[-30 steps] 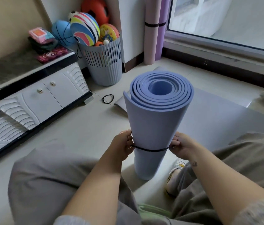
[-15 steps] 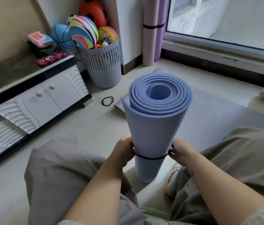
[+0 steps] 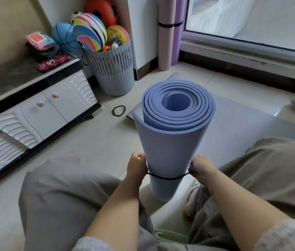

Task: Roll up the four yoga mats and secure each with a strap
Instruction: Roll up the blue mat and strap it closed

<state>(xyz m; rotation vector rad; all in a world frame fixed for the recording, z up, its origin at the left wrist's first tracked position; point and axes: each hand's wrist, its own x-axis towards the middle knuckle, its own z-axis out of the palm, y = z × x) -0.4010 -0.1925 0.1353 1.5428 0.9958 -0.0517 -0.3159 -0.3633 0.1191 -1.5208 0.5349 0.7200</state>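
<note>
Upright rolled blue mat (image 3: 170, 142), black strap (image 3: 168, 178) low

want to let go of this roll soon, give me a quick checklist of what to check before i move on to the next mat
1. Black strap goes around the blue mat: ok on the near side, far side hidden.
2. Strap height: sits low on the roll, near the bottom end; upper part unbound: not ok.
3. Outer flap at the top stands off the roll on the left: not ok.
4. Left hand and right hand both pinch the strap: ok.
5. Spare strap on the floor for the next mat: ok.
6. Grey mat lies flat, ready to roll: ok.
</note>
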